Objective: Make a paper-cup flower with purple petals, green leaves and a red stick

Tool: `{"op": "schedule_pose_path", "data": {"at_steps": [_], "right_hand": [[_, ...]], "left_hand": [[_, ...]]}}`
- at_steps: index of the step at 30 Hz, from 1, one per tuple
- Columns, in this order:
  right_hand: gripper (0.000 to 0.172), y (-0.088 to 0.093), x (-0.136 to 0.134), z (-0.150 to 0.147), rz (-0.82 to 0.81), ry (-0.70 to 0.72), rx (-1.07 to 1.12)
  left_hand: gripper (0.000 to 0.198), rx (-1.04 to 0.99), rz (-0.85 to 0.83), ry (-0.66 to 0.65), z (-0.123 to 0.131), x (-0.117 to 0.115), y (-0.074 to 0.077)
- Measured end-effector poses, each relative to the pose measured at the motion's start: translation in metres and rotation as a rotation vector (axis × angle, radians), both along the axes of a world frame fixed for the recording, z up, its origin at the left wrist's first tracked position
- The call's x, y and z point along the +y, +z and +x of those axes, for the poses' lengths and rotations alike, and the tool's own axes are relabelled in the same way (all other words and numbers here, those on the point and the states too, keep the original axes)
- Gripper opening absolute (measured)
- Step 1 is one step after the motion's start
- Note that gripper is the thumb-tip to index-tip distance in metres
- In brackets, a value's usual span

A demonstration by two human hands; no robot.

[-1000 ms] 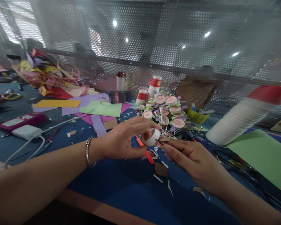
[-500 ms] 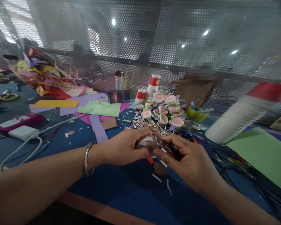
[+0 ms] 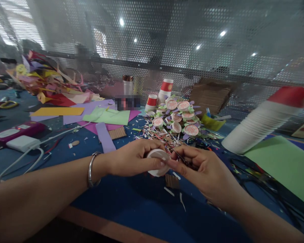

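Observation:
My left hand is closed on a round white piece, the cut-off bottom of a paper cup, with the thumb lying across its face. Scissors are in my right hand, their dark handles mostly hidden by the fingers. My right fingertips touch the edge of the cup bottom. Just beyond both hands rises a pile of small cup-bottom pieces with red printed faces and green and purple paper tabs. Thin paper scraps lie around that pile.
A tall leaning stack of paper cups stands at right beside green paper and black cables. Coloured sheets, a purple device and a white adapter lie at left. Perforated metal panels close off the back.
The cup bottom has turned in my left hand, so its flat round face shows more. My right hand and the scissors have tilted, and the blades show less.

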State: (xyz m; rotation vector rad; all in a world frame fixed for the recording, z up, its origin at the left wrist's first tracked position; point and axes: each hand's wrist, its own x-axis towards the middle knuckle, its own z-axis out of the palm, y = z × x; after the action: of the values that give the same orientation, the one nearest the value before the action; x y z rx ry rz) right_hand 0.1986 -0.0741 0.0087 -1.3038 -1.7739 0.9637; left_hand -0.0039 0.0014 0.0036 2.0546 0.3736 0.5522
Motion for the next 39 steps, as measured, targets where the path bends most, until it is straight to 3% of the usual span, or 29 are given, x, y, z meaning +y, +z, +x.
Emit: {"op": "schedule_pose_path", "data": {"at_steps": [7,10,20,28,33,39], "right_hand": [[0.035,0.004,-0.002,0.001,-0.099,0.043,0.065],[0.035,0.005,-0.002,0.001,-0.128,0.059,0.083],[0.031,0.003,-0.003,0.004,-0.248,0.148,0.204],[0.042,0.003,-0.003,0.005,-0.213,0.221,0.079],[0.039,0.000,0.004,0.007,-0.109,0.103,0.084],[0.040,0.002,0.006,0.011,0.121,-0.065,-0.076]], "left_hand": [[0.018,0.034,-0.390,-0.075,0.000,-0.002,0.000],[0.019,0.027,-0.454,-0.091,0.000,-0.003,-0.001],[0.017,0.046,-0.475,-0.152,-0.002,-0.004,-0.002],[0.020,0.138,-0.312,-0.160,-0.004,-0.006,0.004],[0.021,0.036,-0.295,-0.038,-0.001,-0.004,0.001],[0.017,-0.189,-0.343,0.102,0.000,0.002,-0.001]]}}
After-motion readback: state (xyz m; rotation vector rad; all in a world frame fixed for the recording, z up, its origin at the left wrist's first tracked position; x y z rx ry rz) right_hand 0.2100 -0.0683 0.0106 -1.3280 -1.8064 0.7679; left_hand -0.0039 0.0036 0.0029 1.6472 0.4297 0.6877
